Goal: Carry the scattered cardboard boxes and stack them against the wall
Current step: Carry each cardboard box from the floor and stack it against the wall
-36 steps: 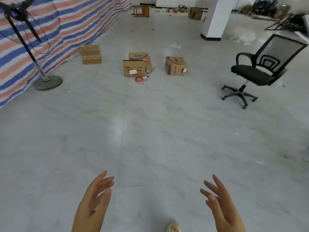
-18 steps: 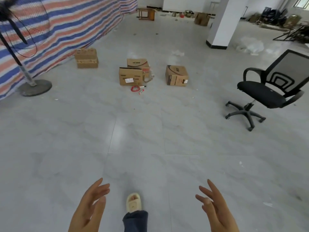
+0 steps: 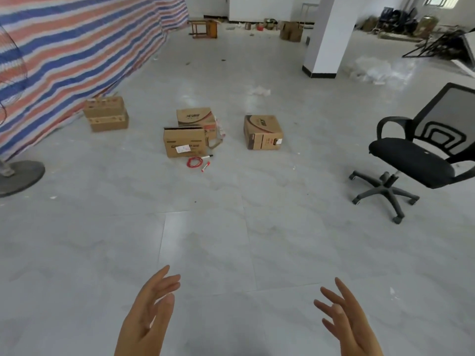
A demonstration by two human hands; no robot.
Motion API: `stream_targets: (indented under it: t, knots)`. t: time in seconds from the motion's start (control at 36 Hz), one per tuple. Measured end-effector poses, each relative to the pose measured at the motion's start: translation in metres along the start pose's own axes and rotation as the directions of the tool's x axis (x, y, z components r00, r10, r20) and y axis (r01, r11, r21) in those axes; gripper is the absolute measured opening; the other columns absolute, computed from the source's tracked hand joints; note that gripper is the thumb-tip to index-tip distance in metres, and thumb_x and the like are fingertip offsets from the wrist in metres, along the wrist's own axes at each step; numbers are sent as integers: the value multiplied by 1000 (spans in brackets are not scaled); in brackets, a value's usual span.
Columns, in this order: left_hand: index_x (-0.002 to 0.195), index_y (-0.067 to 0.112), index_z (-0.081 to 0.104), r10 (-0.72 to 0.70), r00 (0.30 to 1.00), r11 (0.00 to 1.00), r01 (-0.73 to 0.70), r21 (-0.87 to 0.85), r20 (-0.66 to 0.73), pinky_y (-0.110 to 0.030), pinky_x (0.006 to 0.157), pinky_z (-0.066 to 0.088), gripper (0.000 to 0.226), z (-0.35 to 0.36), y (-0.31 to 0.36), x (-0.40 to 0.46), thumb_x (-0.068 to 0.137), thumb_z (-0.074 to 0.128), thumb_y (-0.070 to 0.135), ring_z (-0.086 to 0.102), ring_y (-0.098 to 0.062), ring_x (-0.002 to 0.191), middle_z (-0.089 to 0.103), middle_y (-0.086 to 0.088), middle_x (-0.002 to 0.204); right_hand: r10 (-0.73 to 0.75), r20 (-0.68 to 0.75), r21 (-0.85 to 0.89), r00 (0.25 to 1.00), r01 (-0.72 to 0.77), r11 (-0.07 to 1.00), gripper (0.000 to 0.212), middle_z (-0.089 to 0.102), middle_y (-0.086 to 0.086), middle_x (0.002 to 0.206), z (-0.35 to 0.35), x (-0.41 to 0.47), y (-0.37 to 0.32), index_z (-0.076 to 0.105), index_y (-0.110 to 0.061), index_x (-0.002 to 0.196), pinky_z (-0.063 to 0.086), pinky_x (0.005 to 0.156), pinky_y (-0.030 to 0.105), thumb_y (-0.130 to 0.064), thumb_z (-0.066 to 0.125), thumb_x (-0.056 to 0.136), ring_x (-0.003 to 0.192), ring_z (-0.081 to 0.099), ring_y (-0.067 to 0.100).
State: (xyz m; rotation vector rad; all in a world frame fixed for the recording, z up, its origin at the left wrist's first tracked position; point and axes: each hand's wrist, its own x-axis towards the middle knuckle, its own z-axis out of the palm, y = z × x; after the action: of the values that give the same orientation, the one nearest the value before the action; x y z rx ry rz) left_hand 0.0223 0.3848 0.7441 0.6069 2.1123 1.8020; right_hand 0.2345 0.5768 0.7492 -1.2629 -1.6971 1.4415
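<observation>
Wide stretch of bare grey floor [image 3: 205, 240] ahead, open between the striped tarp wall [image 3: 77, 52] on the left and the office chair [image 3: 416, 155] on the right. Both held low in front, fingers straight and spread, holding nothing: left hand [image 3: 149, 314] and right hand [image 3: 344, 322]. Well ahead, three scattered boxes: front box [image 3: 183, 142] just before a rear box [image 3: 196, 119], top flaps shut, and a third box [image 3: 262, 132] apart to the right. Against the tarp, stacked boxes [image 3: 106, 114]. Red cord [image 3: 194, 162] and markers [image 3: 206, 166] just beside the front box. Fan base [image 3: 20, 176] at far left; white pillar [image 3: 329, 34] beyond.
</observation>
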Motion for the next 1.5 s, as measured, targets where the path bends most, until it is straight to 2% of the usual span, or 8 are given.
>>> stream_targets:
  t: [0.22, 0.33, 0.56, 0.75, 0.92, 1.06, 1.22, 1.5]
  knots:
    - [113, 21, 59, -29, 999, 999, 28, -17, -37, -17, 83, 51, 35, 79, -6, 119, 81, 48, 14, 67, -5, 94, 72, 8, 103, 145, 51, 163, 988, -152, 975, 34, 61, 3, 110, 3, 144, -4, 45, -16, 127, 38, 96, 51, -5, 35, 96, 72, 68, -4]
    - [112, 20, 60, -8, 999, 1000, 7, -21, -42, -19, 84, 51, 41, 143, -1, 185, 89, 46, -11, 68, -6, 93, 73, 1, 100, 105, 25, 165, 994, -108, 980, 36, 63, -2, 113, -4, 236, -17, 46, -21, 128, 53, 83, 32, -12, 39, 93, 82, 69, -1]
    - [113, 21, 59, 2, 999, 999, -3, -34, -38, -27, 88, 50, 44, 250, 25, 307, 89, 44, -13, 68, -9, 95, 72, 3, 103, -13, 24, 127, 1000, 9, 992, 47, 64, -5, 115, -23, 398, -65, 47, -28, 125, 55, 78, 27, -31, 43, 79, 90, 68, 0]
    - [112, 22, 60, -33, 997, 999, 33, -10, -69, -28, 88, 50, 36, 304, 35, 395, 87, 46, 0, 67, -9, 95, 72, -3, 102, 27, 48, 115, 998, -32, 993, 43, 65, -5, 117, -14, 504, -80, 50, -32, 122, 46, 91, 42, -34, 44, 79, 96, 68, 14]
    - [112, 25, 60, -54, 997, 998, 54, 10, -60, -30, 90, 49, 36, 347, 33, 492, 78, 48, 19, 67, -8, 95, 72, -2, 104, 44, 43, 106, 998, -49, 993, 47, 64, -6, 116, 10, 610, -83, 47, -31, 125, 51, 86, 35, -34, 44, 79, 93, 68, 3]
    - [117, 25, 56, -40, 999, 999, 40, 19, -19, -29, 90, 49, 44, 382, 28, 598, 89, 45, -8, 67, -8, 95, 71, -5, 103, 12, 20, 129, 1000, -15, 992, 46, 63, -4, 117, 39, 708, -103, 45, -28, 128, 46, 88, 39, -30, 42, 82, 97, 66, 12]
    - [121, 28, 54, -6, 1000, 1000, 5, 30, 21, -28, 91, 50, 42, 419, 45, 716, 80, 49, 20, 66, -8, 99, 69, 8, 110, -3, 23, 134, 1000, 0, 991, 51, 61, -8, 117, 64, 819, -138, 43, -26, 131, 46, 89, 39, -32, 42, 81, 93, 67, 0]
    - [118, 30, 54, -82, 997, 996, 82, 46, -16, -29, 89, 49, 39, 486, 42, 848, 81, 49, 19, 67, -7, 97, 69, 12, 110, 64, 69, 74, 996, -70, 995, 52, 59, -9, 122, 87, 976, -158, 40, -32, 132, 46, 94, 38, -39, 41, 80, 104, 62, 8]
